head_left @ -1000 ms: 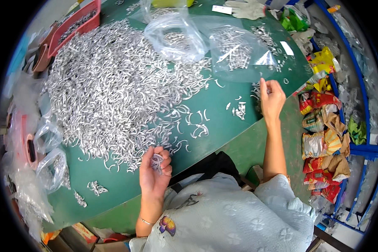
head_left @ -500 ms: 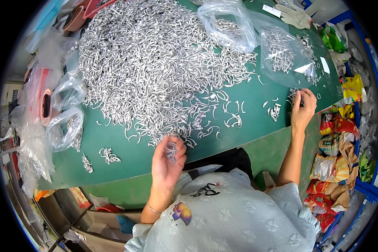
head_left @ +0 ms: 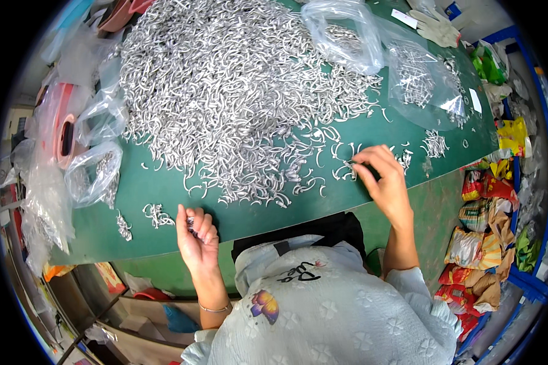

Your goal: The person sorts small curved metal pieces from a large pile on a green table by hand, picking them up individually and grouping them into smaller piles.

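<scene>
A large pile of small curved silver metal pieces (head_left: 225, 91) covers much of the green table (head_left: 274, 220). My left hand (head_left: 199, 238) is at the table's front edge, palm up, its fingers curled around a few of these pieces. Just left of it lies a little heap of the same pieces (head_left: 158, 216). My right hand (head_left: 385, 185) reaches over the front edge with thumb and forefinger apart, nothing visible between them. Its fingertips are beside several loose curved pieces (head_left: 344, 170) at the right end of the pile.
Small clusters of metal pieces lie at right (head_left: 435, 143) and far left (head_left: 123, 226). Clear plastic bags with pieces stand at back right (head_left: 421, 82) and left (head_left: 94, 176). A white glove (head_left: 435, 28) rests at the back. Blue shelving (head_left: 533, 283) with colourful packages stands at right.
My right hand has left the right-hand cluster, which now lies on the table, and moved left toward the loose pieces. My left hand has shifted left, away from the pile, still holding pieces.
</scene>
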Demonstrator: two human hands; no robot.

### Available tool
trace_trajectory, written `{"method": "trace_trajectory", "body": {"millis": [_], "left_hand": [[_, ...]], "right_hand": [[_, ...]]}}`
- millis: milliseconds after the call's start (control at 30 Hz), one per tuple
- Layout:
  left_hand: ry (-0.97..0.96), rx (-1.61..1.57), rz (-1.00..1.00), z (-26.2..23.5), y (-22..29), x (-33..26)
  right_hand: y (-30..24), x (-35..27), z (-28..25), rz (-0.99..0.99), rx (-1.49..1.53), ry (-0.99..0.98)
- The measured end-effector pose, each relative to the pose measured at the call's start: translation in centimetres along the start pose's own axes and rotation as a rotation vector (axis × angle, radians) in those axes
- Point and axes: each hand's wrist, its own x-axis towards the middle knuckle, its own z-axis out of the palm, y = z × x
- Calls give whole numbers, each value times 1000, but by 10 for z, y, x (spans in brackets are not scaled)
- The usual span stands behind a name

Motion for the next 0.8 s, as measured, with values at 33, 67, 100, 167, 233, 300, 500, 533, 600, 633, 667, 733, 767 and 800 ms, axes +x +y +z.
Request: {"method": "trace_trajectory", "body": {"millis": [33, 67, 100, 167, 233, 300, 500, 533, 600, 633, 667, 733, 767, 800], "left_hand": [[34, 58, 67, 1, 2, -2], [69, 116, 134, 3, 3, -5], [103, 175, 202, 5, 6, -7], [170, 394, 384, 5, 11, -10], [192, 593, 515, 0, 17, -8], [211, 633, 521, -3, 24, -3], [-279, -360, -24, -44, 61, -2], [-252, -381, 37, -40, 62, -6], [-71, -418, 152, -25, 61, -13], [-123, -488, 188, -35, 66, -10], [-178, -556, 224, -52, 70, -7], [3, -423, 433, -54, 74, -8], [8, -354, 512, -62, 78, -9], [10, -291, 578, -70, 78, -8]], "right_hand": [[-7, 1, 5, -7, 65, -30], [-11, -1, 10, -4, 101, -72], [-16, 0, 14, -28, 102, -111], [-24, 2, 21, -47, 135, -174], [-29, 4, 31, -84, 104, -174], [-32, 6, 37, -112, 43, -212], [-29, 8, 36, -92, 14, -178], [-31, 8, 38, -69, 51, -164], [-31, 7, 35, -82, 19, -188], [-31, 7, 34, -99, 6, -206], [-32, 7, 35, -117, -6, -226], [-28, 4, 36, -34, 35, -181], [-31, 4, 38, -20, 46, -154], [-32, 5, 37, -4, 45, -172]]}}
